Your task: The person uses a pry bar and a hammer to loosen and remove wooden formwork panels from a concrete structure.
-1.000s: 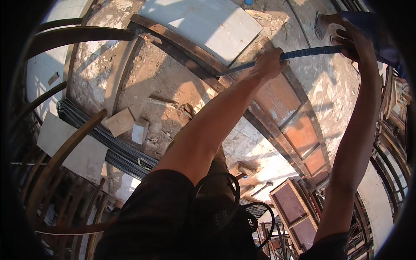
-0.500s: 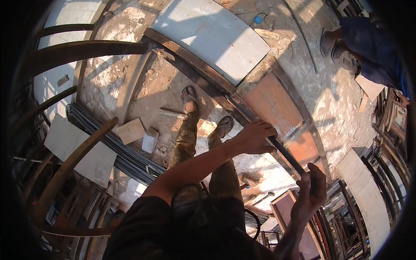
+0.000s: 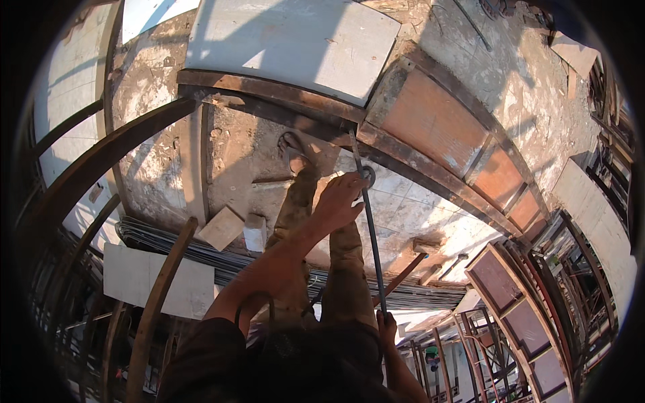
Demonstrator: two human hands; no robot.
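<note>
Left hand point(image 3: 341, 201) clenched around thin steel rod point(image 3: 368, 221) mid-length, right hand point(image 3: 386, 327) grasping its near end. Rod standing over rusty frame point(image 3: 430, 174); best kept steady, both grips firm, feet clear.

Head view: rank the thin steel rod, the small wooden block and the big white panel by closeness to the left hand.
1. Thin steel rod, touching the left hand on its right.
2. Small wooden block, lower left on the ground.
3. Big white panel, at the top.

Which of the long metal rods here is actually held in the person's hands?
The single upright rod, gripped by the left hand above and the right hand below; the others lie bundled on the ground.
</note>
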